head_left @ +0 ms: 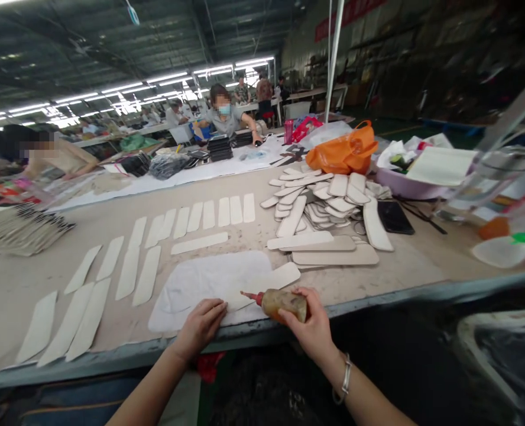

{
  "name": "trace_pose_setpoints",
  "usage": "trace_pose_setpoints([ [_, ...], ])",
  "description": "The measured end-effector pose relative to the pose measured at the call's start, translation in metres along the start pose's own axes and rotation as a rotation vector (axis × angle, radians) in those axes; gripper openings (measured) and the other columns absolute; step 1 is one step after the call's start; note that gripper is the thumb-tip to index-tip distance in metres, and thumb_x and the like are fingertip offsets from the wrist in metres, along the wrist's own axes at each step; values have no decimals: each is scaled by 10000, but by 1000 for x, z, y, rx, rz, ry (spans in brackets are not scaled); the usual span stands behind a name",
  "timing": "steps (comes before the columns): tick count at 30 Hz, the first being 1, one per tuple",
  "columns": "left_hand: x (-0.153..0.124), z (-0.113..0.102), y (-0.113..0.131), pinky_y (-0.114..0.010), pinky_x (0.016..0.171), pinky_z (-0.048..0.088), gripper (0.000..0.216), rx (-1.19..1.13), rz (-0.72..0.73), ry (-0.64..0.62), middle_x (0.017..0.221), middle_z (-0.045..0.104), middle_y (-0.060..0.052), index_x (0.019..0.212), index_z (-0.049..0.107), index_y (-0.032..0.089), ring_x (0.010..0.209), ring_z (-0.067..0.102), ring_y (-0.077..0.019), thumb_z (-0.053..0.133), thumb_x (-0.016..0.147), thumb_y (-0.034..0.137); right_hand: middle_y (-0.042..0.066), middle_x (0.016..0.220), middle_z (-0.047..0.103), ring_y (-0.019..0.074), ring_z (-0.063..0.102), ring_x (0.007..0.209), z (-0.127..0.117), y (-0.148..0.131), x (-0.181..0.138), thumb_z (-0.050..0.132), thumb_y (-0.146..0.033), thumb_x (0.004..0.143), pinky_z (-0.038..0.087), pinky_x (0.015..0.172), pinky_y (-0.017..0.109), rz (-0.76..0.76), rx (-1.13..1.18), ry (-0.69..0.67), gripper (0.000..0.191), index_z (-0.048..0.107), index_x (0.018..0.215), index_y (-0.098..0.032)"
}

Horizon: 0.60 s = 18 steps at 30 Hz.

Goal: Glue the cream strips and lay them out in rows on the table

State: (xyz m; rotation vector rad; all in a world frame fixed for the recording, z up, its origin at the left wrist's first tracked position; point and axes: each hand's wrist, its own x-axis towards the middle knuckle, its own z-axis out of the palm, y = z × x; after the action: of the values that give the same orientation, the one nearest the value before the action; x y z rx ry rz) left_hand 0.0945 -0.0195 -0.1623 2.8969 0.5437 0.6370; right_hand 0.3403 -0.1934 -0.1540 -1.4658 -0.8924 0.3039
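My right hand (312, 326) is closed around a small amber glue bottle (282, 302) with a red nozzle pointing left. The nozzle tip rests over a long white insole-shaped strip (271, 279) lying on a white cloth pad (204, 284) at the table's near edge. My left hand (200, 325) lies on the pad, fingers pressed down flat on the strip's left end. A heap of similar white strips (320, 204) sits behind, to the right.
Rows of white strips (191, 218) are laid out on the left and middle of the table (413, 269). An orange bag (344, 152), a black phone (393, 217), a pale bowl (404, 184) and clutter stand at the right. Other people work at tables behind.
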Motion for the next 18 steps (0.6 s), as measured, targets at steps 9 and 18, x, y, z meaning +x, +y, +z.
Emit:
trace_pose_setpoints([
  [9, -3, 1, -9, -353, 868, 533, 291, -45, 83, -27, 1067, 658, -98, 1127, 609, 186, 968, 582, -182, 506, 862, 124, 76, 1009, 503, 224, 532, 941, 38, -8, -5, 664, -187, 747, 495, 848, 386, -214, -117, -224, 389, 486, 1091, -218],
  [18, -4, 4, -11, -336, 874, 525, 262, -46, 65, -17, 1056, 669, -84, 1087, 630, 188, 961, 591, -171, 530, 851, 129, 77, 993, 510, 220, 542, 939, 31, -9, -3, 634, -177, 767, 504, 849, 378, -211, -201, -246, 348, 497, 1084, -214],
])
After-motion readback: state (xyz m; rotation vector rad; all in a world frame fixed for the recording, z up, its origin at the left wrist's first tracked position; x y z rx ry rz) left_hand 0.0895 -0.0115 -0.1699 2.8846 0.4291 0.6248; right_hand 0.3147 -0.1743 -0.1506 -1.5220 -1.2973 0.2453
